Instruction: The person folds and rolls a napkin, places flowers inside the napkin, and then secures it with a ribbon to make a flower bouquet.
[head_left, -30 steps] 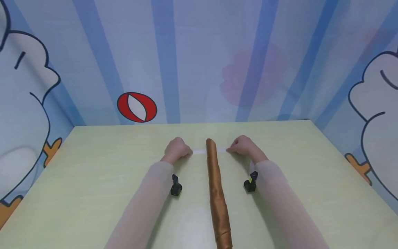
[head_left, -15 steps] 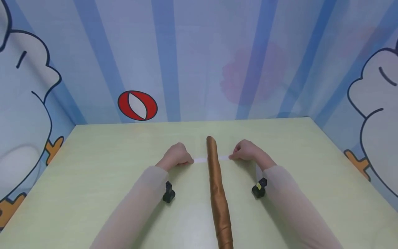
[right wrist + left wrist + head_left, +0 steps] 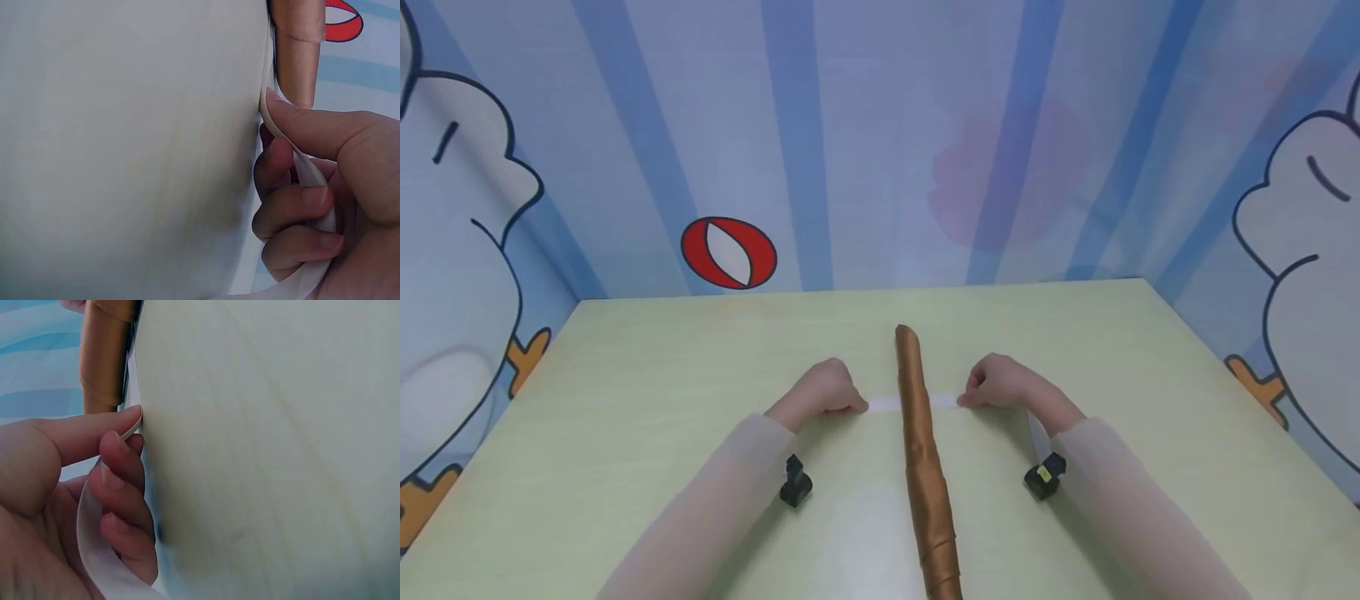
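Note:
A long, slim roll of shiny brown fabric (image 3: 919,450) lies lengthwise on the table, its narrow end pointing away from me. Under it, crosswise, runs a white ribbon (image 3: 945,402), with the middle hidden by the roll. My left hand (image 3: 829,389) pinches the ribbon just left of the roll; in the left wrist view a loose tail (image 3: 100,550) curves down past the curled fingers. On the other side my right hand (image 3: 1003,382) pinches it between thumb and index finger. Its tail (image 3: 315,275) passes through the palm in the right wrist view. Both hands are low at the tabletop.
The pale yellow-green table (image 3: 647,375) spreads wide on both sides of the roll. A blue striped backdrop (image 3: 880,150) with cartoon prints stands behind and at both sides. A small black camera (image 3: 796,481) sits at the left wrist, another (image 3: 1045,477) at the right.
Both hands have moved toward me along the roll and slightly apart, drawing the ribbon with them to a nearer part of the roll. The roll itself stays about where it was.

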A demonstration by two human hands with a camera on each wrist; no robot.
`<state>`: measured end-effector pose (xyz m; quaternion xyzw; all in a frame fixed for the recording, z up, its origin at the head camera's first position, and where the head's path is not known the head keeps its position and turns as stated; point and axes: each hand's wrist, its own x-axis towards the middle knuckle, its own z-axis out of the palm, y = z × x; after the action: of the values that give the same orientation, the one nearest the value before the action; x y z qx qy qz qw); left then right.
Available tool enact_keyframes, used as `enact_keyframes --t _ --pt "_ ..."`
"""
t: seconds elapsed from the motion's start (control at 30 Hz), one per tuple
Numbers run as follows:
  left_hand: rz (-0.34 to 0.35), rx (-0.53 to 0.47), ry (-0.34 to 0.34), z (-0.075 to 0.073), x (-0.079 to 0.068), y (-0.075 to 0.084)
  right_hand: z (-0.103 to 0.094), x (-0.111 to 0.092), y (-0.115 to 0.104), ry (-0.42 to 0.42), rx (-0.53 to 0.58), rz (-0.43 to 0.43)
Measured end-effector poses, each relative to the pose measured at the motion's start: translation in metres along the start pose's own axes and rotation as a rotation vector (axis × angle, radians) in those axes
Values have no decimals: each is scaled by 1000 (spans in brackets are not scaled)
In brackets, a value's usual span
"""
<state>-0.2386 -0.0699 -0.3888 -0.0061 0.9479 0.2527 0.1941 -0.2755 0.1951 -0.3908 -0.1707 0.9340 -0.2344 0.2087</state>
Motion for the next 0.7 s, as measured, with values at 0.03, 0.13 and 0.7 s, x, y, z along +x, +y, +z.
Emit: enact_keyframes --t 0.03,0.13,0.7 --pt "4 -4 -6 1 -1 -1 1 -2 -1 -1 -5 -7" --pt "15 -18 -21 3 -3 -3 3 -7 -2 -4 -10 -10" --pt "32 -79 -16 12 -27 -5 10 -26 -4 -20 -19 -58"
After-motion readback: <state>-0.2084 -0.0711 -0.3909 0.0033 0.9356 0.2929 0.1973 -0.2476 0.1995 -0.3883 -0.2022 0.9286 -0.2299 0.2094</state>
